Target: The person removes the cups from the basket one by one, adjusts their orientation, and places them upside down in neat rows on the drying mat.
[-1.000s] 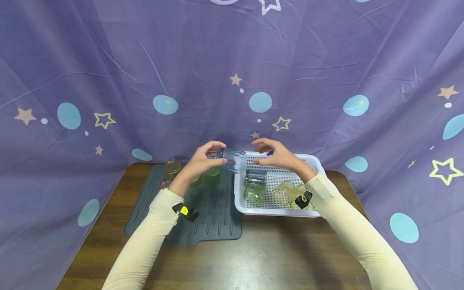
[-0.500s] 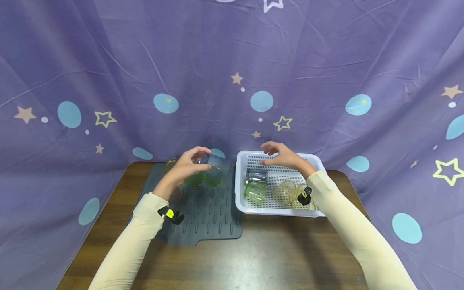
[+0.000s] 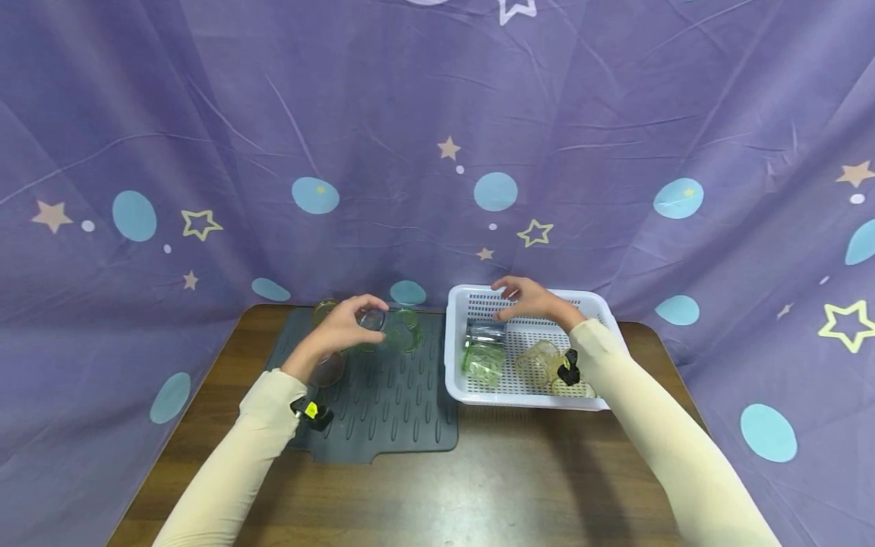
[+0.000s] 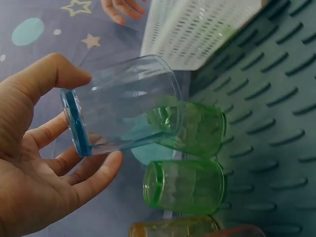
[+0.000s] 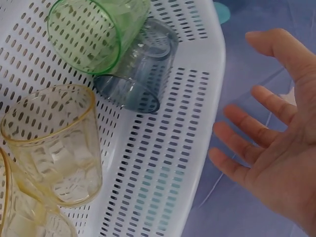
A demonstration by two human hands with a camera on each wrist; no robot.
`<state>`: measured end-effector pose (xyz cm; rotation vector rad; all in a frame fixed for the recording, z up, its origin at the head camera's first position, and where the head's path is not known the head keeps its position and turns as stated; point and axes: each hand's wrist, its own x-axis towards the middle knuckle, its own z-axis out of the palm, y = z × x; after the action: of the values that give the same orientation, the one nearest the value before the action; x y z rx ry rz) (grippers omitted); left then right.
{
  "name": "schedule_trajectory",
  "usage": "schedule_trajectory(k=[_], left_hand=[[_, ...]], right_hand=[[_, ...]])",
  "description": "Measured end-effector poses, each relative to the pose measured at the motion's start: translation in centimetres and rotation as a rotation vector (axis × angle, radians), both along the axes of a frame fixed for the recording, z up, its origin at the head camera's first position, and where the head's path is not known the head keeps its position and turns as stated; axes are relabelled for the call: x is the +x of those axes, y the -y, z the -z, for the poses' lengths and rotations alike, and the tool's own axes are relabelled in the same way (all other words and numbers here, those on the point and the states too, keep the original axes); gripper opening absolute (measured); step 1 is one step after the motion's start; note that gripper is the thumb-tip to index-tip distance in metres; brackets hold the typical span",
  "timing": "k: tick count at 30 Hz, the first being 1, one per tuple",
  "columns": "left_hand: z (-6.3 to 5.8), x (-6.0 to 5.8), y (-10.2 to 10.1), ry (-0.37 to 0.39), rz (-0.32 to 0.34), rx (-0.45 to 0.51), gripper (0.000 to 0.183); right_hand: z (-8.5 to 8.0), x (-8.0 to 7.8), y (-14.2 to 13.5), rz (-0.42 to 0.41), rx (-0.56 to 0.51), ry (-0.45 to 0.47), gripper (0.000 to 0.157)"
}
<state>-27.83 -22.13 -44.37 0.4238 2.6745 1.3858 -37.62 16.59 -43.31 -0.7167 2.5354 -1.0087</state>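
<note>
My left hand (image 3: pixel 342 328) holds a clear blue cup (image 4: pixel 131 106) above the grey mat, thumb and fingers at its thick blue base. The cup's rim faces the mat, apart from it. Beside it, a green cup (image 4: pixel 185 186) and another green cup (image 4: pixel 200 129) stand upside down on the mat. My right hand (image 3: pixel 529 298) hovers over the back part of the white basket (image 3: pixel 526 403), fingers relaxed and holding nothing. Inside the basket lie a blue cup (image 5: pixel 160 47), a green cup (image 5: pixel 86 37) and several yellow cups (image 5: pixel 71 165).
The ridged drying mat (image 3: pixel 399 414) lies left of the basket on the wooden table (image 3: pixel 492 479). A yellow cup (image 4: pixel 182 226) and a pinkish cup (image 3: pixel 328 370) are on the mat near the left hand. A purple curtain (image 3: pixel 383 137) hangs behind the table.
My left hand has carried the blue cup leftward and lower, turning its rim from sideways to downward over the mat. The right hand has shifted slightly right and down.
</note>
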Motion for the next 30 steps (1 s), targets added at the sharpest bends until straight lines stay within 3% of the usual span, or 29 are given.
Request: schedule_trajectory(k=[10, 22, 30], left_hand=[[1.0, 0.0, 0.6, -0.04, 0.027, -0.187, 0.052], [2.5, 0.3, 1.3, -0.02, 0.011, -0.29, 0.05], [2.6, 0.2, 1.3, -0.001, -0.001, -0.342, 0.052]], right_hand=[[1.6, -0.8, 0.4, 0.02, 0.085, 0.077, 0.07], [4.0, -1.3, 0.4, 0.018, 0.129, 0.128, 0.075], [4.7, -1.4, 0.6, 0.016, 0.173, 0.14, 0.073]])
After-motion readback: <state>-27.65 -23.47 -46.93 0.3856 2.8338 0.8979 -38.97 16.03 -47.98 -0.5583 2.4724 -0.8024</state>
